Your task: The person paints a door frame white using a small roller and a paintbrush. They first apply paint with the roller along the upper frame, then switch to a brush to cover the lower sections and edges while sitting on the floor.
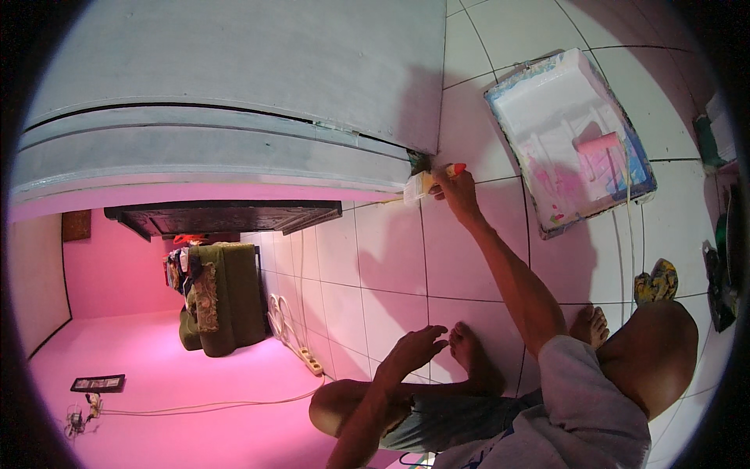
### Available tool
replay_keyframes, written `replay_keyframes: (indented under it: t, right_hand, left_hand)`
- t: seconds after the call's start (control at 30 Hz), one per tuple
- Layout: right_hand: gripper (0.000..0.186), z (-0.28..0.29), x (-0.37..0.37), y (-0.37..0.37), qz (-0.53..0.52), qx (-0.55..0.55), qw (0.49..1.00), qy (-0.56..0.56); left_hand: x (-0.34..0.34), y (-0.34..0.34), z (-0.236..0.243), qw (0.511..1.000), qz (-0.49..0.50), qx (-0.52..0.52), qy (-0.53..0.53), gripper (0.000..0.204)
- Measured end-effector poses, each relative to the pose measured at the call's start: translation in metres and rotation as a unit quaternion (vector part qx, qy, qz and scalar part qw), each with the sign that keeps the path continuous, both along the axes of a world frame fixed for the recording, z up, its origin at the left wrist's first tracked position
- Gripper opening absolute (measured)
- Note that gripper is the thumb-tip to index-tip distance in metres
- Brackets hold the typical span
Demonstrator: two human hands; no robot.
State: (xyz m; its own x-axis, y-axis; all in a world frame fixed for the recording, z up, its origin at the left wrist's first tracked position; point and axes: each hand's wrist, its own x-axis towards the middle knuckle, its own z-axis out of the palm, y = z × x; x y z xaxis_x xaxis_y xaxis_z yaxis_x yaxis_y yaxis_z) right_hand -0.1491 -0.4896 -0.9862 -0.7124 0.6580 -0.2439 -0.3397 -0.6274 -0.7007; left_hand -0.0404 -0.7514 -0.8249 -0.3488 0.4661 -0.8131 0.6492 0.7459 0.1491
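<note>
At the frame [234, 154], the right hand [459, 192] pinches the brush [426, 184], probably for finer control, while the left hand [416, 349] hangs past the knee [325, 408], fingers loosely spread.

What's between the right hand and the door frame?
The brush, held in the right hand with its bristles toward the door frame; the head view shows it.

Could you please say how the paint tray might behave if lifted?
The paint tray could drip if tilted, since white and pink paint coats its inside. The pink roller resting in it might slide or roll, shifting the balance.
</note>
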Motion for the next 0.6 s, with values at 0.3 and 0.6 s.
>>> replay_keyframes:
  t: [0.3, 0.6]
  right_hand:
    - [0.021, 0.027, 0.002, -0.008, -0.052, 0.149, 0.985, -0.067]
    - [0.016, 0.14, 0.013, -0.011, -0.031, 0.107, 0.99, 0.085]
  left_hand:
    - [-0.001, -0.003, -0.007, 0.999, -0.037, 0.012, 0.006, 0.04]
    - [0.003, 0.001, 0.0, 0.999, -0.037, -0.004, 0.009, 0.041]
